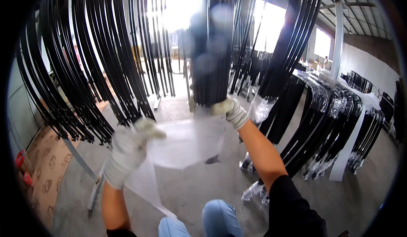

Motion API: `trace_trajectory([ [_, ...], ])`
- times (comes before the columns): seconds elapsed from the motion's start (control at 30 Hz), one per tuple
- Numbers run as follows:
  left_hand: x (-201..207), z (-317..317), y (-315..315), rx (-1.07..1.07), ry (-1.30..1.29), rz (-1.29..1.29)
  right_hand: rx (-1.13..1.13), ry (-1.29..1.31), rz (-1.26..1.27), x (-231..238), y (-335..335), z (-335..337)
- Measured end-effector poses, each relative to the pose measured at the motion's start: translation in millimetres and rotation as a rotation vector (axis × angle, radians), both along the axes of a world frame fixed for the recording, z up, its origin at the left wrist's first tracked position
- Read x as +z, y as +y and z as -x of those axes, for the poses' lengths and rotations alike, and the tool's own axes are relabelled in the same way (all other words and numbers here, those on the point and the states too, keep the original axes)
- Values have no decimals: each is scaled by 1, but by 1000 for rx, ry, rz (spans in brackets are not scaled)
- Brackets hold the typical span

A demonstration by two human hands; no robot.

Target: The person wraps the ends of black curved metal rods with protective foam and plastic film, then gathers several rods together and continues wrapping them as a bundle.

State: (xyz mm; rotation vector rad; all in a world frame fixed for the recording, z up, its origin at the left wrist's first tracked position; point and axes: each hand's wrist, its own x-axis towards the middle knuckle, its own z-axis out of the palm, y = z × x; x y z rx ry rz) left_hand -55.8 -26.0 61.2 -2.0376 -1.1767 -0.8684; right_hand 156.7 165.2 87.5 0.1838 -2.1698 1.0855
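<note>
I am holding a translucent white sheet [186, 145] in front of me, above the grey floor [190, 194]; it is spanning the gap between my gloved hands, and a narrow tail of it is hanging below the left one toward my knees [220, 215]. My left hand [130, 150] is closing on the sheet's left edge, thumb pointing inward; blur is hiding the exact finger placement. My right hand [231, 111] is curling around the lower end of a black tube bundle [210, 82], beside the sheet's upper right corner; the bundle is hanging upright between my hands, partly washed out by glare.

To the left, rows of black tubes [91, 67] are hanging close together, their lower ends standing near my left hand; beneath them, a patterned brown mat [53, 165] is covering part of the floor. To the right, plastic-wrapped black bundles [333, 114] are resting in a row, with a long white strip [349, 145] draping over them; farther back, a pale column [338, 42] is standing near bright windows [269, 25].
</note>
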Motion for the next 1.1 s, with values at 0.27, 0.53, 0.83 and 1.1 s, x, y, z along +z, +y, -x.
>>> trace_trajectory([
  [0.27,11,-36,90,140,-370,65,-135,-30,103,-1,-24,-21],
  [0.53,-21,-75,182,-520,-479,119,-226,-83,183,-13,-18,-27],
  [0.83,-50,-79,210,-946,-827,655,-874,54,-453,10,-76,-31],
  [1.1,-58,-84,209,-905,-856,755,-779,4,-513,10,-82,-52],
])
